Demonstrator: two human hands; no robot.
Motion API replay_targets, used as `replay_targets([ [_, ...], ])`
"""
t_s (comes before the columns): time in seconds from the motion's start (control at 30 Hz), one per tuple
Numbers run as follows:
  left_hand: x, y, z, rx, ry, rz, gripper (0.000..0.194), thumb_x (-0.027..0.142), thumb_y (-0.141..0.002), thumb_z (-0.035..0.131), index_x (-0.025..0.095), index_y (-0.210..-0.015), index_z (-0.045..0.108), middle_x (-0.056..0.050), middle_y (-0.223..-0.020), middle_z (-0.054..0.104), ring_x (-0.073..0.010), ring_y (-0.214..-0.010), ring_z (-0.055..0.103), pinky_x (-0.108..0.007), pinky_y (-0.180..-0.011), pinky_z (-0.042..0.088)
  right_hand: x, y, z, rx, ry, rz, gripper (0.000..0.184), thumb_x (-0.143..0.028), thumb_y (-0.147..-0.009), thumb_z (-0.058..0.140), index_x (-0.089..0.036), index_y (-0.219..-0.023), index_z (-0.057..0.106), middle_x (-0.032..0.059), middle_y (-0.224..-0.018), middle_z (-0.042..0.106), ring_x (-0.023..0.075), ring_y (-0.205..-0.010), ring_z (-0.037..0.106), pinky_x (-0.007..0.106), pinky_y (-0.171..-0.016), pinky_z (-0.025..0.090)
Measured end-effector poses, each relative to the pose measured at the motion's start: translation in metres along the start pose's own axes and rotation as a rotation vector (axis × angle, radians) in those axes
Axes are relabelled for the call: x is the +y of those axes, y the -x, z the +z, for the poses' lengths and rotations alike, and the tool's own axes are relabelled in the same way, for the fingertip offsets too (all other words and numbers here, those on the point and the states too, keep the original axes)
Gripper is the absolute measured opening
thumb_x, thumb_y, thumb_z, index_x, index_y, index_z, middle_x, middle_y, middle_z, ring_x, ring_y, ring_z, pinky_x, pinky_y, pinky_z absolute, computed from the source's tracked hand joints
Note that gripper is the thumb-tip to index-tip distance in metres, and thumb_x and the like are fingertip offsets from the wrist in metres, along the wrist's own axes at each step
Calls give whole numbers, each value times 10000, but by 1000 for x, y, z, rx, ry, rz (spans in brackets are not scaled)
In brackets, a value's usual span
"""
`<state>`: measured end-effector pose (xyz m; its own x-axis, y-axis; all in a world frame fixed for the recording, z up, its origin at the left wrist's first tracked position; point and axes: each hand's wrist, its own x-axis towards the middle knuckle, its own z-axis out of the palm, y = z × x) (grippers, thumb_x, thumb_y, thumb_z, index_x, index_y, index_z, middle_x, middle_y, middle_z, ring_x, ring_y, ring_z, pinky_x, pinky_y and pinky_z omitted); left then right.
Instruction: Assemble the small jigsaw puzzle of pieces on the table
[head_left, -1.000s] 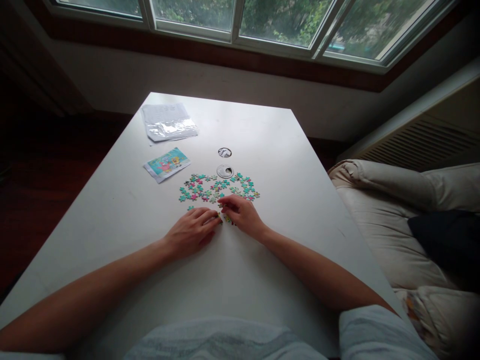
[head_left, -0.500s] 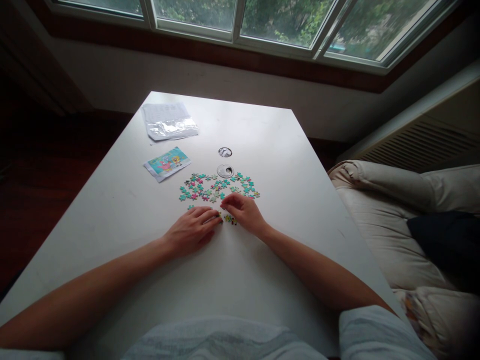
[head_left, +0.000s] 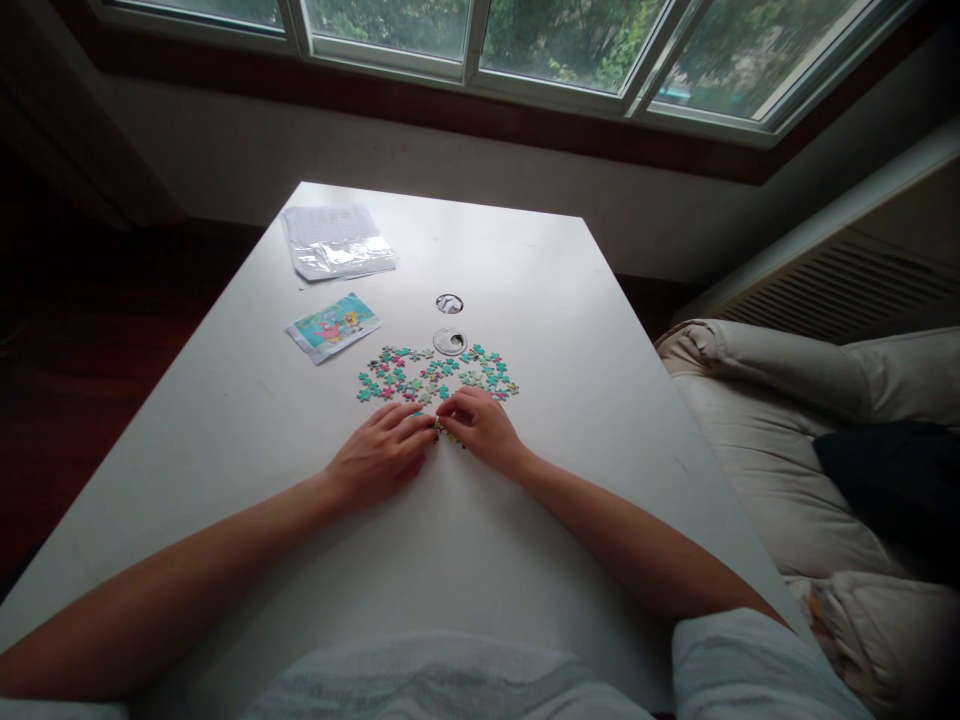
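Loose jigsaw puzzle pieces (head_left: 390, 374), mostly green with some pink and yellow, lie spread on the white table just beyond my hands. My left hand (head_left: 382, 450) rests palm down on the tabletop, its fingertips against a small yellowish cluster of puzzle pieces (head_left: 451, 438). From the other side my right hand (head_left: 482, 428) meets it, thumb and index finger pinched on a puzzle piece at the cluster. The fingers partly cover that piece and the cluster, so I cannot tell how they fit together.
A printed cartoon picture card (head_left: 334, 327) lies left of the pieces. Behind it is a clear plastic bag with papers (head_left: 339, 243). Two round fittings are set in the table (head_left: 600, 440), the nearer one a metal disc (head_left: 450, 342). A cushioned sofa (head_left: 780, 450) stands at the right.
My right hand has moved slightly left and down, bringing its pinched fingertips to the yellowish cluster beside my left fingertips. My left hand has stayed almost in place.
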<state>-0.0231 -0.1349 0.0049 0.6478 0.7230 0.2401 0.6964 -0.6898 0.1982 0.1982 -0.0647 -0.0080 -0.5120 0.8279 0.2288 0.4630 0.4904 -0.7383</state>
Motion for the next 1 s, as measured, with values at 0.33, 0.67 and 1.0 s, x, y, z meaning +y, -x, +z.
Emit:
replay_targets([
  [0.33,0,-1,1,19,30,-8,327,215,-984,493,202,-1288,612,-71,-1426,595,-281,-1366,482,-497,-1171,393,7,-5,-1,-39,182,-120,41,-263,-918,712,-229,-900,727,22,-840,632,183,-865,536,328,-842,386],
  [0.67,-2,-1,0,27,39,-4,324,211,-978,503,215,-1280,620,-59,-1409,611,-275,-1359,492,-487,-1154,414,8,-3,-7,-77,197,-170,82,-306,-936,689,-227,-919,699,40,-887,637,198,-912,546,335,-860,415],
  [1.0,-4,1,3,36,65,-9,351,216,-979,507,223,-1314,611,-56,-1398,622,-277,-1362,494,-492,-1150,419,2,6,-9,-79,272,-204,89,-291,-931,686,-236,-1001,683,63,-1005,639,223,-1012,556,369,-929,436],
])
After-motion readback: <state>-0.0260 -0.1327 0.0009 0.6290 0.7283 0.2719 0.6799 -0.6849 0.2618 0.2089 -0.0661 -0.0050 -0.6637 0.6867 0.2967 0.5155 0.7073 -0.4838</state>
